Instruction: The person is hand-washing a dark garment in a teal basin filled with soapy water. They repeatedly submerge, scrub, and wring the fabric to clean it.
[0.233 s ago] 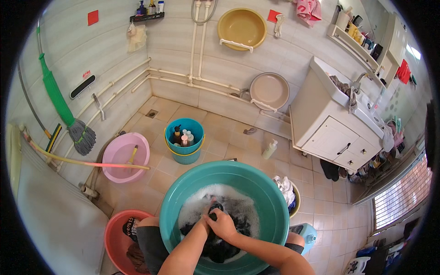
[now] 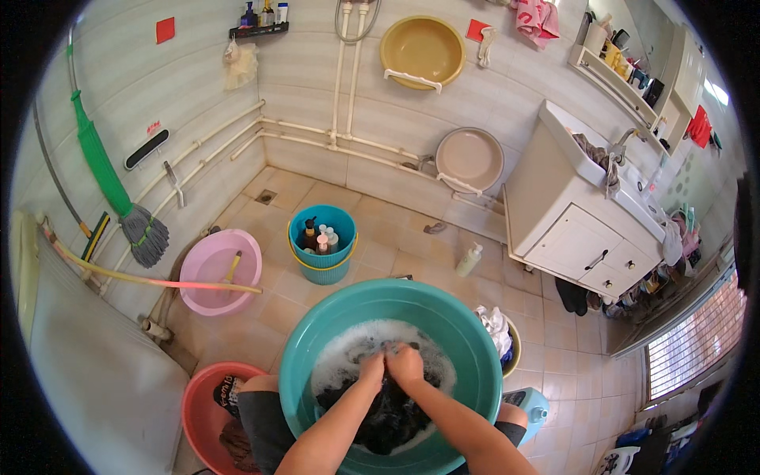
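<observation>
- Location: the dark cloth (image 2: 385, 423) is lying inside the green tub (image 2: 475, 348), low in sudsy water, with its bulk sitting on the person's near side of the hands.
- Governing relation: a gathered part is running from that heap, up between the two forearms (image 2: 336, 423), to the hands; the rest is spreading out below them and to both sides.
- Long axis: the heap is showing no clear one (it is bunching too loosely); only the part between the forearms is pointing roughly away from the body.
- Nearer hand: neither is holding an advantage; the left hand (image 2: 372, 369) and the right hand (image 2: 404, 365) are meeting over the far part of the cloth, near the middle of the tub.
- State of hands: both are curling into fists, pressing close side by side and gripping cloth; the fingertips are hiding from this view, so the exact pinch cannot be told.
- Appearance: the cloth is looking black, soaked and heavily creased, with wet highlights glinting along its folds; its garment type is remaining unclear.
- Suds: white foam (image 2: 336, 348) is ringing the cloth, lying thickest toward the far and left sides, while greyish water is showing nearer the hands.
</observation>
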Demonstrator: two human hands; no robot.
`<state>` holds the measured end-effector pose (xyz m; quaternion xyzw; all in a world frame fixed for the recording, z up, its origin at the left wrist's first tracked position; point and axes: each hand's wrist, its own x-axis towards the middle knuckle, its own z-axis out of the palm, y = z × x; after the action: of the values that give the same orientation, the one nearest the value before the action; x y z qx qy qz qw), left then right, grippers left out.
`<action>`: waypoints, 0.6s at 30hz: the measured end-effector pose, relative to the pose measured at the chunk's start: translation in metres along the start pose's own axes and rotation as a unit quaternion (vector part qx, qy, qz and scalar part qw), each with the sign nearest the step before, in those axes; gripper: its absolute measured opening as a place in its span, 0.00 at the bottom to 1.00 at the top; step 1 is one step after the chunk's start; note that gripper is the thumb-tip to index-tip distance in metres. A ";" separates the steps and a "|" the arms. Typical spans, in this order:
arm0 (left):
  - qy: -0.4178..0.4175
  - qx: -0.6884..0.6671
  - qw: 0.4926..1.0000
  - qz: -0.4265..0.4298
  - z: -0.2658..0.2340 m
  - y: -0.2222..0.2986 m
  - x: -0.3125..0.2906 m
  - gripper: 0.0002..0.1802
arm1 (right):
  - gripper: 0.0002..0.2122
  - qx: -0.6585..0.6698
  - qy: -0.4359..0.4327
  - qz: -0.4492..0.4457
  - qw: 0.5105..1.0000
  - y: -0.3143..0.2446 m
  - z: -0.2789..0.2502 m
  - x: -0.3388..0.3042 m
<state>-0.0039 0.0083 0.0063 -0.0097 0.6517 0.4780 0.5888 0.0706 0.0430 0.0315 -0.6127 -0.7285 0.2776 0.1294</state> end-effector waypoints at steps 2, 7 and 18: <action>0.003 -0.041 0.995 0.090 0.002 -0.013 0.013 0.23 | 0.17 0.095 0.033 0.000 0.995 0.042 0.022 0.025; 0.104 -0.061 0.990 0.068 -0.023 0.012 -0.010 0.22 | 0.19 0.006 0.006 -0.003 1.000 0.056 0.013 0.002; -0.011 -0.080 0.996 -0.038 -0.024 0.001 0.012 0.28 | 0.18 0.124 -0.027 -0.023 0.992 -0.006 0.011 -0.045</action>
<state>-0.0264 0.0002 -0.0061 -0.0759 0.6039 0.5060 0.6112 0.0701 -0.0041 0.0326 -0.5676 -0.7055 0.3793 0.1904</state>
